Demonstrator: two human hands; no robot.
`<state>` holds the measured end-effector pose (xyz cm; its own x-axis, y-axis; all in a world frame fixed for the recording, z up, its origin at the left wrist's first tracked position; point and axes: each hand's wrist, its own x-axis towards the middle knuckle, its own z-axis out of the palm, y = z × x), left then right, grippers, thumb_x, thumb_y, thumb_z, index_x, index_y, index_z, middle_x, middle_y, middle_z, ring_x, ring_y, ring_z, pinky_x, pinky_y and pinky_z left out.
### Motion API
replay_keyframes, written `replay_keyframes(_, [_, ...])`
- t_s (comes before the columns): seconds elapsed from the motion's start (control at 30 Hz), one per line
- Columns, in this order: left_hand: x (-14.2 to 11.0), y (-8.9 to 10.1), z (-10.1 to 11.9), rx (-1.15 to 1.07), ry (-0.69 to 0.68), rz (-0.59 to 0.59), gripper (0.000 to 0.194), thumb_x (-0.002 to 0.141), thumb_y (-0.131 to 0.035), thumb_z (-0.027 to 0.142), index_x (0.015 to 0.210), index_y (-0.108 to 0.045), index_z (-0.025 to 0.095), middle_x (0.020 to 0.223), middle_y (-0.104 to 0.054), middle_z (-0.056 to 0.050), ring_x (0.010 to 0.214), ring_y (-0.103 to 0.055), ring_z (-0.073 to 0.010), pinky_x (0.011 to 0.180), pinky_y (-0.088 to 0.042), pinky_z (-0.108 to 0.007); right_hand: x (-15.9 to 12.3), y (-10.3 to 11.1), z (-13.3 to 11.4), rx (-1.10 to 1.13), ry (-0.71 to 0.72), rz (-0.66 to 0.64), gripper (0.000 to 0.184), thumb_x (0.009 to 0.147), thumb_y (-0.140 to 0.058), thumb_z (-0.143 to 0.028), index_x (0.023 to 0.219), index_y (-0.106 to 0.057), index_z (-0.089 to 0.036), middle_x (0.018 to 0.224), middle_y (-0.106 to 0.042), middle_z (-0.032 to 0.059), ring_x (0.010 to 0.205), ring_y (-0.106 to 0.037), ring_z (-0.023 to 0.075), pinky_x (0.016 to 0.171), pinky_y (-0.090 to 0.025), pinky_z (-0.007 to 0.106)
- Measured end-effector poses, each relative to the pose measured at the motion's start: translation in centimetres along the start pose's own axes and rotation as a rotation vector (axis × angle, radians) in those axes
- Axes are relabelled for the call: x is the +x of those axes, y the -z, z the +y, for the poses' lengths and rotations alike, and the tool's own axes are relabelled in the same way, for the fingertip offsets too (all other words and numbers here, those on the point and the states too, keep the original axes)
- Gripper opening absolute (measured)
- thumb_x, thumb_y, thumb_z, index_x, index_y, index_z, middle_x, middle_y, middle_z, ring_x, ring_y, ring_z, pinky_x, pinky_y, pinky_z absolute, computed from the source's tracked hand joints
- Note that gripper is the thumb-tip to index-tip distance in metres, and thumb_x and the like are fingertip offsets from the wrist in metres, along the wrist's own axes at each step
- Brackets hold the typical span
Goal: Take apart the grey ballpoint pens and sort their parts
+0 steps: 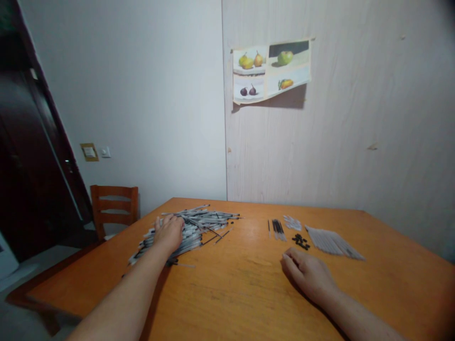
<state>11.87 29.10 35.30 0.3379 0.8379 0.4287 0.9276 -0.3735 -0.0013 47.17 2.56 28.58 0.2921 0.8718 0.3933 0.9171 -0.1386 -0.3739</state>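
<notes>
A heap of pens [209, 219] with pale barrels and black ends lies on the left of the wooden table [227, 289]. My left hand [169, 232] rests on this heap, its fingers spread over the pens and their tips partly hidden. Closer to me, my right hand [309, 272] lies on the table, closed in a loose fist with nothing showing in it. Just beyond it are small black pen parts [300, 241]. Behind these sit a row of dark pen refills [278, 229] and several small clear pieces [292, 222]. Clear pen barrels [332, 241] line up to their right.
A few thin refills [222, 237] stick out from the heap's right side. A wooden chair [114, 206] stands past the table's left edge, near a dark door [31, 156]. Fruit pictures [272, 71] hang on the wall behind the table.
</notes>
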Motion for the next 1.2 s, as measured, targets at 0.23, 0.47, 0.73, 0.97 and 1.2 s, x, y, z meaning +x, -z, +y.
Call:
replay_keyframes(0.23, [0.4,2.2,2.0,-0.014,-0.13,0.091,0.029,0.093,-0.041,0.018,0.099,-0.069,0.024,0.102,-0.072,-0.01,0.111,-0.06,-0.028,0.12,-0.01,-0.055,0.0,0.2,-0.5,-0.013,0.006,0.018,0.036,0.099,-0.037,-0.04,0.081,-0.062,-0.022,0.073,-0.069,0.0035,0.071,-0.064,0.0204,0.065,-0.036,0.029])
replay_keyframes(0.47, [1.7,4.8,8.8,-1.127,0.17,0.099,0.006,0.086,-0.061,0.021,0.089,-0.066,0.022,0.095,-0.069,-0.006,0.097,-0.062,-0.0217,0.092,-0.047,-0.033,-0.1,0.7,-1.3,-0.001,0.005,0.002,0.038,0.099,-0.036,-0.039,0.083,-0.065,-0.021,0.078,-0.071,0.0052,0.075,-0.065,0.0205,0.066,-0.037,0.029])
replay_keyframes(0.73, [0.5,3.9,18.1,-1.895,0.581,-0.134,0.009,0.092,-0.057,0.012,0.084,-0.056,0.017,0.078,-0.067,-0.003,0.062,-0.063,-0.0085,0.068,-0.056,-0.024,-0.3,1.2,-1.8,0.092,-0.007,0.051,0.035,0.097,-0.039,-0.037,0.077,-0.063,-0.021,0.071,-0.068,0.0031,0.067,-0.061,0.0177,0.062,-0.034,0.028])
replay_keyframes(0.97, [-1.0,2.3,23.1,-2.152,0.758,-0.227,0.012,0.093,-0.055,0.007,0.085,-0.055,0.016,0.075,-0.066,-0.003,0.061,-0.065,-0.0087,0.067,-0.058,-0.023,-0.2,0.9,-1.7,0.307,-0.021,-0.003,0.032,0.097,-0.043,-0.038,0.075,-0.059,-0.021,0.073,-0.067,0.0027,0.07,-0.06,0.0177,0.065,-0.038,0.028])
replay_keyframes(1.2, [-2.0,1.8,25.7,-2.294,0.777,-0.223,0.013,0.095,-0.055,0.007,0.086,-0.055,0.017,0.077,-0.067,-0.003,0.065,-0.067,-0.0087,0.073,-0.059,-0.023,-0.4,0.6,-2.7,0.567,0.012,-0.136,0.039,0.1,-0.042,-0.046,0.075,-0.057,-0.02,0.07,-0.059,0.0004,0.067,-0.054,0.0159,0.064,-0.037,0.027])
